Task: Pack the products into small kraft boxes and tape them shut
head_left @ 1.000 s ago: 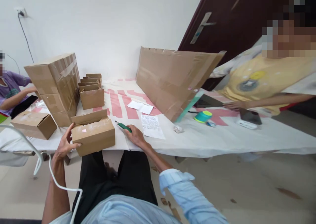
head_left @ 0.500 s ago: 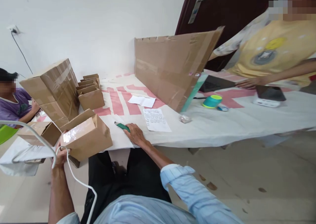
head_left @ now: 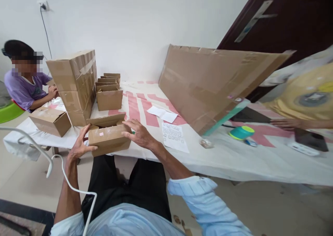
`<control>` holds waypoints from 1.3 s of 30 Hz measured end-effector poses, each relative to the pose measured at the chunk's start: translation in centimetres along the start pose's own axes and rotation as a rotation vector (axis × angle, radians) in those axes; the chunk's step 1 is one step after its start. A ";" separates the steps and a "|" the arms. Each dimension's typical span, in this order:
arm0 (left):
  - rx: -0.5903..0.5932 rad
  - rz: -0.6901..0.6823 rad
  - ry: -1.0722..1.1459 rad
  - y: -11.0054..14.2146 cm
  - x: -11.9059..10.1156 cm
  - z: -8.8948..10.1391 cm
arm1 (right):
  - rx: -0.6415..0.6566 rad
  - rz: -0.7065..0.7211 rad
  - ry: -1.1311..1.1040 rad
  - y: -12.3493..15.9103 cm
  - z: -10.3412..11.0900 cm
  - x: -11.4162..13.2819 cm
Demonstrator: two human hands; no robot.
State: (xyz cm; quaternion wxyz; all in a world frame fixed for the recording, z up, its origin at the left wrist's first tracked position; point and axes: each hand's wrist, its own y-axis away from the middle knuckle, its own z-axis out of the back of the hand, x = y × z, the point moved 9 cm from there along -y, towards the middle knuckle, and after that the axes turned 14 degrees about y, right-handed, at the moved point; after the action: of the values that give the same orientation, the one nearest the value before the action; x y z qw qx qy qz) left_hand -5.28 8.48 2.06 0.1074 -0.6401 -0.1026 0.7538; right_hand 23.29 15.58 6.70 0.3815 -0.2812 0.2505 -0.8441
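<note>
The held carton is brown with a small pink-and-white mark, and the standing panel is brown edged in sea green. The tablecloth is white with blocks of faded red, the printed sheet white with grey outlines. The rolled sleeve is pale blue, the trousers black.

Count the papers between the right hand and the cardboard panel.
2: a creased sheet toward the wall, and a marked sheet just in front of it. Any underneath would be hidden.
</note>
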 end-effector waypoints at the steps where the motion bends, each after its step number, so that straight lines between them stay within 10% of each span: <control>1: 0.003 0.002 0.004 0.1 0.0 0.0 | 0.012 0.025 0.006 -0.2 0.0 0.8; 8: 0.097 0.022 0.206 0.3 1.0 -0.1 | -0.213 0.175 0.208 3.6 2.9 4.7; 16: 0.074 0.069 0.098 0.4 0.9 -0.8 | -0.148 0.226 0.318 8.2 1.4 6.3; 32: 0.019 0.044 0.122 0.1 1.3 -0.6 | 0.629 0.183 0.172 -4.8 -6.2 2.5; 39: 0.079 0.027 0.139 0.5 1.6 -0.5 | 0.516 0.228 0.102 -5.6 -4.5 3.8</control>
State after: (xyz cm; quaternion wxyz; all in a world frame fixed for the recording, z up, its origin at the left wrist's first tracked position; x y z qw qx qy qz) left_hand -5.05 8.50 0.36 0.1295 -0.6875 -0.0564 0.7123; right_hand 15.39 16.77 8.11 0.5200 -0.1020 0.0761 -0.8446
